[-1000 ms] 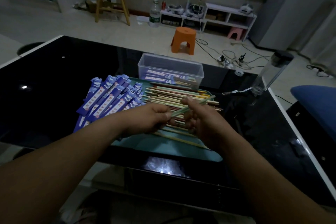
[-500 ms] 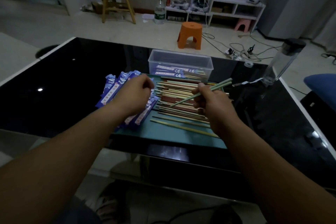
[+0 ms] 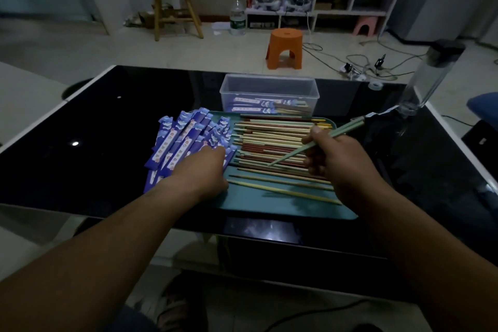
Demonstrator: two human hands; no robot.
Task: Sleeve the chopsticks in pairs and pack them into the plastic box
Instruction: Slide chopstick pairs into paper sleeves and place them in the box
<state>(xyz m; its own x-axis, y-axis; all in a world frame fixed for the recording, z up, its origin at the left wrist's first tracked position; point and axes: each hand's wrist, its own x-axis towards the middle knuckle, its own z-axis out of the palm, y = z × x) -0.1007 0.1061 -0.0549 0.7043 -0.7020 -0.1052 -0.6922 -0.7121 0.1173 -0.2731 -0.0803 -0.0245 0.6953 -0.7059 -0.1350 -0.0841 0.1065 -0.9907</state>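
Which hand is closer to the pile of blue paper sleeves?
Left. The left hand is on the blue paper sleeves; the right hand is off to their right, holding green chopsticks.

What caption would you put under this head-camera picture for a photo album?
Right hand holds a green chopstick pair over the tray while the left hand touches the blue sleeves.

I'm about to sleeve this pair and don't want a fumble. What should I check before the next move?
1. Right hand grips two green chopsticks together: ok.
2. Their near tips level: cannot tell.
3. Left hand rests on the blue sleeves: ok.
4. One sleeve singled out: cannot tell, the hand's back hides it.
5. Plastic box open, with room above the sleeved pairs: ok.
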